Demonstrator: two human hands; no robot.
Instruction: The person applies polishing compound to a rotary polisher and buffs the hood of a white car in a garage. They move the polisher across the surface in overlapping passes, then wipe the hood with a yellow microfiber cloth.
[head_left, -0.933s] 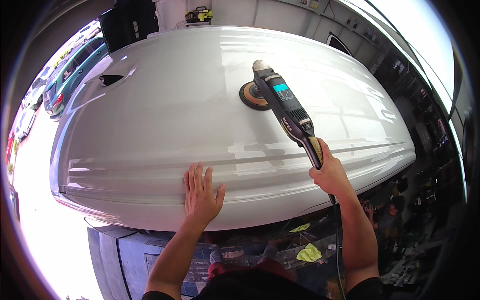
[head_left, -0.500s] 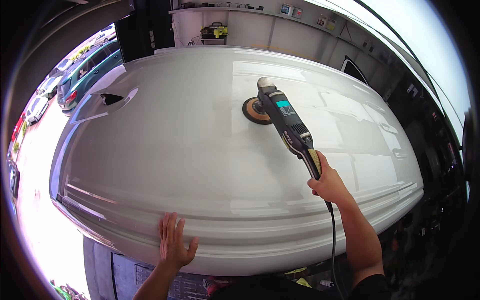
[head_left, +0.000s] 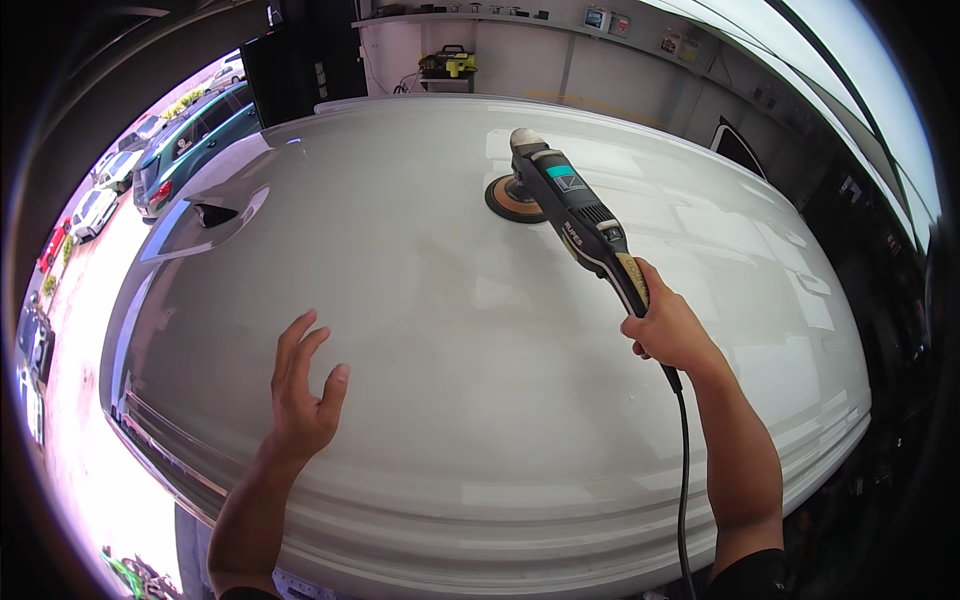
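- My left hand is loosely spread, fingers curved, holding nothing; it looks clear of the white car roof.
- Right of it, I have the polisher out over the roof's far half, its round pad seemingly resting there; work looks underway, but the sheen doesn't tell me which stretches are done or left.
- My right hand is wrapped round the polisher's rear handle, the cord hanging below.

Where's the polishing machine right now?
In the head view, the polisher is just right of centre, over the white car roof, its handle in the right hand.
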